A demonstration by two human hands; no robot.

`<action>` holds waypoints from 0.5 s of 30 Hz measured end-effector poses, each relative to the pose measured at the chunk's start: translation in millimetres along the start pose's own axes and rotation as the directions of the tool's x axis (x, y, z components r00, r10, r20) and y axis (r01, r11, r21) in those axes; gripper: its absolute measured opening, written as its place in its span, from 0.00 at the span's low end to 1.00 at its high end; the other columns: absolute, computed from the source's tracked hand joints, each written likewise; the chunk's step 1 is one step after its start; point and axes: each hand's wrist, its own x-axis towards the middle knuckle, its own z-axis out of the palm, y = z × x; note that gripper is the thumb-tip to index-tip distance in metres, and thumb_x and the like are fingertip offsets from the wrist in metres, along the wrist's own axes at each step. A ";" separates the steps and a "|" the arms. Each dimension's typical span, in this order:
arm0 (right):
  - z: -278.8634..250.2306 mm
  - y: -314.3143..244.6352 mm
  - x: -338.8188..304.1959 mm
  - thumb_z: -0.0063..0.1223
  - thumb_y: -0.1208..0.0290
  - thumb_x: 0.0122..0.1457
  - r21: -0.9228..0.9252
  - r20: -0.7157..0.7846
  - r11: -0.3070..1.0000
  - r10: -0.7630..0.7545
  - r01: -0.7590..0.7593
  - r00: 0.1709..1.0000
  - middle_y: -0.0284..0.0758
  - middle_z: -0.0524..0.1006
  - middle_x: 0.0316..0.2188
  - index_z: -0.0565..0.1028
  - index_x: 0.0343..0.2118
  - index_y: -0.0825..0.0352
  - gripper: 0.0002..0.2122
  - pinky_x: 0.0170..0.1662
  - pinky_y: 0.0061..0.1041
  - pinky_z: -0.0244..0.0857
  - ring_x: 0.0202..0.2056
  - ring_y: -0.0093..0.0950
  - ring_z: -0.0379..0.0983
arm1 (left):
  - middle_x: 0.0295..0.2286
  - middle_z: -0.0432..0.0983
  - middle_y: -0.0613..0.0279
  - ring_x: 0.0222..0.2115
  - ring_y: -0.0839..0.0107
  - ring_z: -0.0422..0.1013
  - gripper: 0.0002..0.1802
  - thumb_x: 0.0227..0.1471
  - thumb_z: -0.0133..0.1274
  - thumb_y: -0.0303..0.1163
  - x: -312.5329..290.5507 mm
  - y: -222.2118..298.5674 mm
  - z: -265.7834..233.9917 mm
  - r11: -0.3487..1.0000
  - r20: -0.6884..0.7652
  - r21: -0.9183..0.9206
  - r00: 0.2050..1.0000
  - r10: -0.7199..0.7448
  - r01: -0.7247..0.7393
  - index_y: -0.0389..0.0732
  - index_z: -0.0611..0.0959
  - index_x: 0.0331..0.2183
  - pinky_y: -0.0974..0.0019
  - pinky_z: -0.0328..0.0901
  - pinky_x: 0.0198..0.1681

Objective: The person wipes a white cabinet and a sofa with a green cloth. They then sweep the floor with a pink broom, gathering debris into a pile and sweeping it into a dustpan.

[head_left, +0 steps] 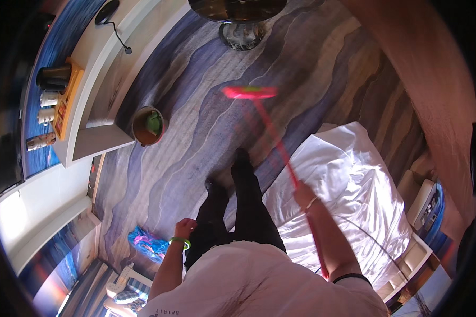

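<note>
My right hand (304,196) is closed round the long pinkish-red handle of a broom (277,140), out over the floor ahead of me. The broom's wide pink head (250,93), with a green patch on top, is at the far end, somewhat blurred by motion. The handle's other end runs back along my right forearm. Beside my left thigh hangs my left hand (185,228), its fingers curled in and nothing seen in them. A green band is on that wrist. Left of it on the floor lies a blue and pink patterned bundle (147,244), perhaps a bag.
A bed with a rumpled white sheet (344,174) is close on my right. A round bin (143,136) with something green inside stands left, by a white counter (103,142). Cups and a dark bucket (54,77) are on the counter. Ahead is a round dark table (237,9).
</note>
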 end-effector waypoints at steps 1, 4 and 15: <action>-11.3 31.1 23.0 0.47 0.72 0.45 0.026 -0.012 0.997 0.079 -0.079 0.997 0.53 0.72 0.31 0.65 0.34 0.73 0.14 0.41 0.41 0.64 0.37 0.48 0.70 | 0.24 0.77 0.61 0.26 0.74 0.73 0.13 0.47 0.47 0.36 4.2 -7.9 -3.8 0.998 0.034 0.049 0.999 0.029 -0.030 0.35 0.80 0.29 0.72 0.67 0.28; -54.0 61.0 66.4 0.52 0.71 0.49 0.328 0.116 0.914 0.213 -0.239 0.970 0.39 0.69 0.13 0.66 0.27 0.75 0.11 0.16 0.33 0.65 0.13 0.33 0.69 | 0.25 0.77 0.60 0.27 0.73 0.73 0.14 0.48 0.46 0.36 11.7 -20.1 -12.2 0.990 0.078 0.083 0.991 0.106 -0.112 0.36 0.79 0.29 0.71 0.67 0.29; 142.9 -49.5 -127.6 0.47 0.72 0.46 0.154 0.483 0.984 0.000 -0.085 0.876 0.42 0.71 0.13 0.67 0.27 0.76 0.10 0.16 0.30 0.67 0.14 0.33 0.72 | 0.24 0.77 0.61 0.26 0.73 0.73 0.10 0.47 0.45 0.31 21.7 -132.7 -74.3 0.871 0.212 0.400 0.953 0.214 -0.285 0.37 0.79 0.28 0.71 0.68 0.28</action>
